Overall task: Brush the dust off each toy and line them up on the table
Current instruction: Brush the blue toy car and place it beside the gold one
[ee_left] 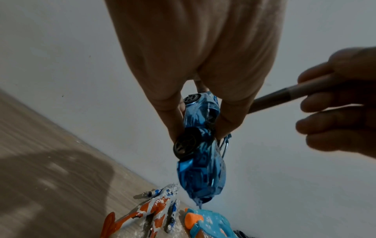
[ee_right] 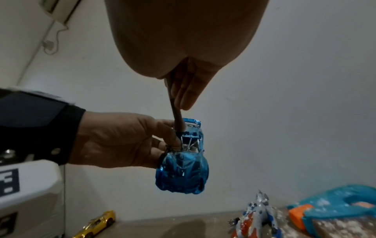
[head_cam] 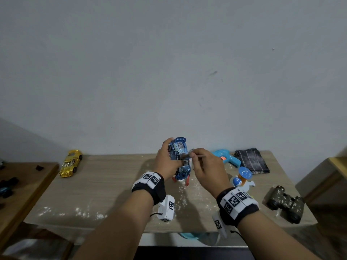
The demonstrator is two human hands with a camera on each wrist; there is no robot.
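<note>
**Blue car held up, brush on it**

Table [head_cam: 112,184], dusted w/ white powder, carries binoculars [head_cam: 285,203] at right, cloth [head_cam: 252,162] & water gun [head_cam: 225,156] at back right, gold car [head_cam: 71,163] at far left. Left hand [head_cam: 167,162] grips blue car [head_cam: 180,158] above the table, nose down, fingers curled round its sides. Right hand [head_cam: 203,166] pinches brush [ee_right: 176,125], bristles touching the car's roof area.
</note>
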